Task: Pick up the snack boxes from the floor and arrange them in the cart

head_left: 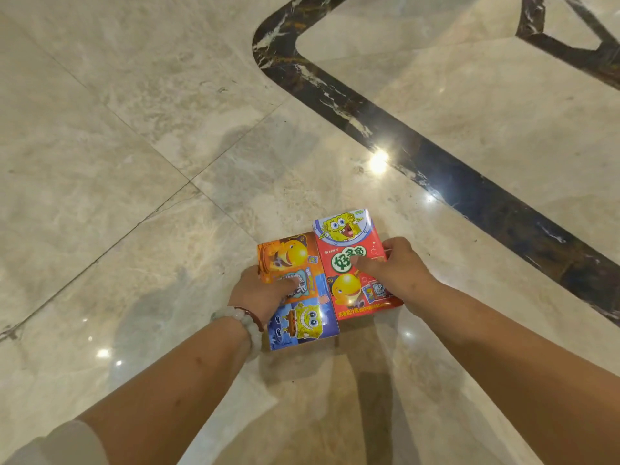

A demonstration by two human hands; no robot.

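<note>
The marble floor (167, 129) carried a dark inlaid band (469, 182). Two snack boxes were held side by side, edges touching, above it. The red box (352, 263) sat on the right, gripped by the right hand (396, 273), thumb across its face, fingers curled round the far edge. The orange-and-blue box (298, 297) lay left, clasped by the left hand (258, 293). A pale bracelet (251, 327) circled the left wrist.

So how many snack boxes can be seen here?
2, side by side and touching: the orange and blue box under the left hand, the red box under the right hand. More may lie beneath.
</note>
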